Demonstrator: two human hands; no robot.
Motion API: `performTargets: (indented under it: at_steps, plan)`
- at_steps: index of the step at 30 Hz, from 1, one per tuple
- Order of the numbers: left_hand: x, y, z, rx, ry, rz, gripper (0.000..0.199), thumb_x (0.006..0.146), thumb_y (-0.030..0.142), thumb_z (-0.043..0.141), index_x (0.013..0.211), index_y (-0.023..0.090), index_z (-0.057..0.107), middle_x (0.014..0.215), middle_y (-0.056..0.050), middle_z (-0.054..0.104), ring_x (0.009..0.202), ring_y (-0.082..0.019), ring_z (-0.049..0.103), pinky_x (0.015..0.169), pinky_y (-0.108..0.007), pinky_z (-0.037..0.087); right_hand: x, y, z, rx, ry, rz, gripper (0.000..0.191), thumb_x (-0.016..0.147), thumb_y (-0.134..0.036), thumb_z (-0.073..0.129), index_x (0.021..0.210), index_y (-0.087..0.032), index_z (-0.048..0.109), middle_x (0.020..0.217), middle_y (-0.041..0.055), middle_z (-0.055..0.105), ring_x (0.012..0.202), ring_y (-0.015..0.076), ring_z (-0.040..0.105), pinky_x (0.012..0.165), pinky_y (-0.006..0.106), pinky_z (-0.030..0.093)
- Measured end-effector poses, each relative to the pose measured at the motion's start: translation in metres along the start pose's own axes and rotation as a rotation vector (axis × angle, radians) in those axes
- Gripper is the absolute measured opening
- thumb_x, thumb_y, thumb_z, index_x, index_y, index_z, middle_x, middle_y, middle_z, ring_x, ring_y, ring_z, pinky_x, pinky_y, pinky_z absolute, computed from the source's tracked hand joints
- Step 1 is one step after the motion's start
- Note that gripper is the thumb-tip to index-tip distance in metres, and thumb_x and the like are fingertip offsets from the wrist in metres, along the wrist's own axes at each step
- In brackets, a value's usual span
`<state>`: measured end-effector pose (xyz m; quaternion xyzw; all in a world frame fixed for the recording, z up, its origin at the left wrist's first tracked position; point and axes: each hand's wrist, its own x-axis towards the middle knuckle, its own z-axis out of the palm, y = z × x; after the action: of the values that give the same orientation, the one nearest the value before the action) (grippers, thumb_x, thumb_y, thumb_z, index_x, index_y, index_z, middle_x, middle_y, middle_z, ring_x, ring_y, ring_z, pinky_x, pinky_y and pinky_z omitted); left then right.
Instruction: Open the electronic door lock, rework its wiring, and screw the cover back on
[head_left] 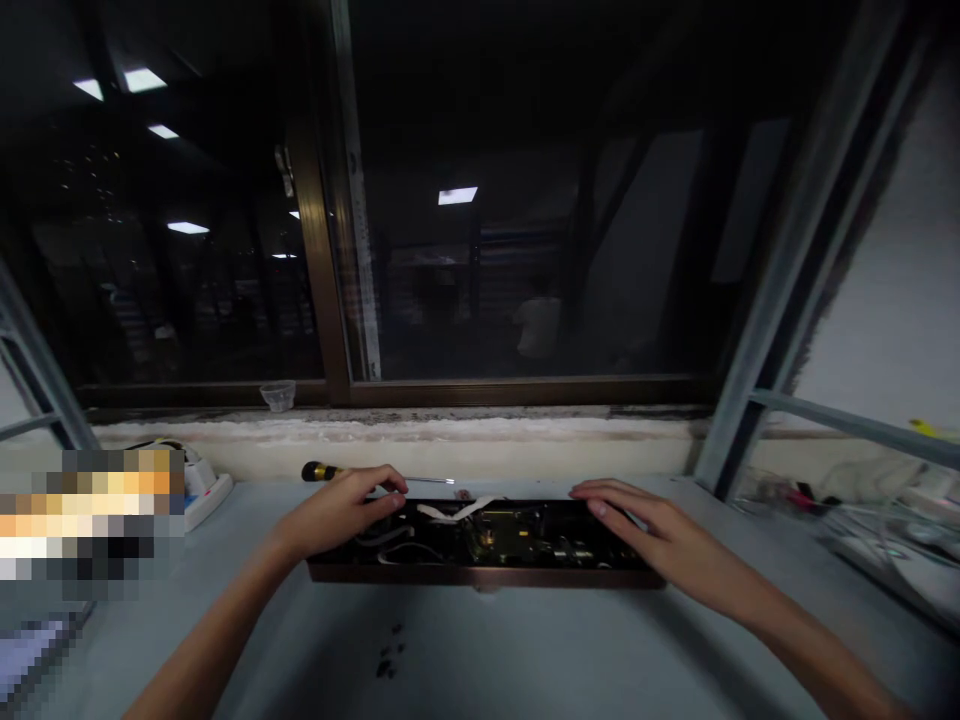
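A long, dark open housing [487, 577] lies across the table in front of me. Inside it a green circuit board [510, 535], dark wires and a white flat cable [472, 508] show. My left hand [341, 510] grips the housing's left end, thumb and fingers curled at the far edge. At the right end my right hand [660, 530] holds the far edge, with longer, straighter fingers over it. Behind the housing lies a screwdriver [322, 471] with a black and yellow handle, its shaft partly hidden by my left hand. Several small dark pieces [388, 660], perhaps screws, lie nearer me.
A white power strip [208, 503] with a plug stands at the left. A clear plastic cup [278, 396] sits on the window ledge. Metal frame posts [750, 400] rise at both sides. Tangled cables [847, 520] lie at the far right. A pixelated patch covers the left edge.
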<state>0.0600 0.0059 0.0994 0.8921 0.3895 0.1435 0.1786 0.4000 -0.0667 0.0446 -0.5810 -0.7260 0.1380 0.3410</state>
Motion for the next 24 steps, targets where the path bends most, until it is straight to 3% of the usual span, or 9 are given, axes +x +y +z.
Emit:
performTargets:
  at_steps: [3, 7, 10, 16, 21, 24]
  plan:
    - [-0.015, -0.006, 0.000, 0.021, 0.023, 0.041, 0.026, 0.085, 0.039, 0.043, 0.103, 0.024, 0.055, 0.108, -0.001, 0.059, 0.101, -0.016, 0.052, 0.089, -0.027, 0.037, 0.004, 0.018, -0.003, 0.055, 0.099, 0.174, 0.054, 0.075, -0.062, 0.039, 0.094, -0.017, 0.061, 0.108, 0.0112, 0.060, 0.106, 0.0274, 0.051, 0.100, 0.043, 0.031]
    - [-0.031, -0.022, 0.013, -0.004, 0.045, 0.098, 0.018, 0.084, 0.032, 0.047, 0.085, 0.022, 0.062, 0.119, -0.003, 0.054, 0.114, -0.017, 0.043, 0.098, -0.030, 0.031, 0.000, 0.024, 0.002, 0.237, 0.039, 0.413, 0.055, 0.071, -0.065, 0.041, 0.105, -0.025, 0.058, 0.121, 0.0026, 0.055, 0.116, 0.0258, 0.044, 0.103, 0.041, 0.029]
    - [-0.034, -0.033, 0.024, -0.035, 0.075, 0.080, 0.019, 0.082, 0.028, 0.049, 0.071, 0.021, 0.064, 0.116, -0.003, 0.056, 0.113, -0.018, 0.044, 0.099, -0.033, 0.030, -0.005, 0.020, 0.005, 0.356, -0.003, 0.433, 0.052, 0.073, -0.063, 0.043, 0.112, -0.031, 0.055, 0.127, -0.0032, 0.049, 0.122, 0.0229, 0.038, 0.105, 0.039, 0.025]
    - [-0.030, -0.039, 0.026, -0.087, 0.051, 0.022, 0.009, 0.076, 0.023, 0.058, 0.071, 0.021, 0.065, 0.110, -0.003, 0.061, 0.115, -0.020, 0.044, 0.099, -0.036, 0.031, -0.005, 0.021, 0.008, 0.389, -0.001, 0.414, 0.052, 0.075, -0.062, 0.043, 0.115, -0.031, 0.055, 0.127, -0.0034, 0.049, 0.122, 0.0236, 0.038, 0.105, 0.040, 0.023]
    - [-0.038, -0.017, 0.020, -0.046, 0.185, 0.106, 0.018, 0.082, 0.030, 0.050, 0.094, 0.023, 0.062, 0.108, -0.002, 0.062, 0.107, -0.017, 0.051, 0.094, -0.031, 0.039, -0.005, 0.024, 0.008, 0.423, -0.017, 0.461, 0.053, 0.074, -0.062, 0.044, 0.114, -0.030, 0.055, 0.128, -0.0026, 0.048, 0.121, 0.0245, 0.039, 0.104, 0.040, 0.027]
    - [-0.048, -0.002, 0.024, 0.114, 0.131, 0.154, 0.023, 0.085, 0.027, 0.044, 0.099, 0.025, 0.062, 0.103, 0.000, 0.065, 0.096, -0.016, 0.058, 0.086, -0.029, 0.045, -0.005, 0.023, 0.008, 0.456, -0.029, 0.456, 0.051, 0.073, -0.061, 0.046, 0.113, -0.030, 0.055, 0.128, -0.0028, 0.048, 0.121, 0.0232, 0.039, 0.105, 0.038, 0.024]
